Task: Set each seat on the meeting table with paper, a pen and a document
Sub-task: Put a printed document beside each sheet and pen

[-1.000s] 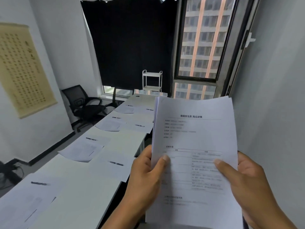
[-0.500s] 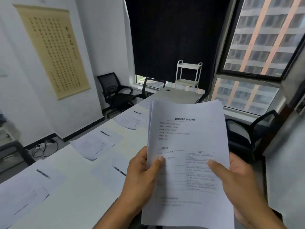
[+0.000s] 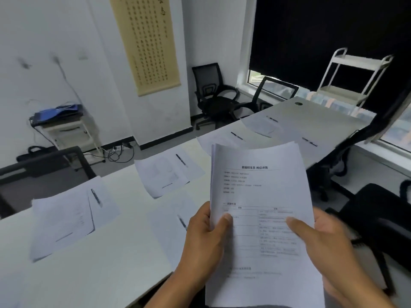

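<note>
Document stack [image 3: 262,196], thin flat printed sheets, in both hands [image 3: 209,238].

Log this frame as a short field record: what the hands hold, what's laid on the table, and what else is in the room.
left hand: left hand grips the document stack, thumb on the top page
right hand: right hand grips the same stack from the other side
table: white table with several paper sets, each with a pen, e.g. nearest pen
far-side set: printed sheet with a pen beside it
wall: hanging scroll
seating: black office chair by the wall
window side: white cart
</note>
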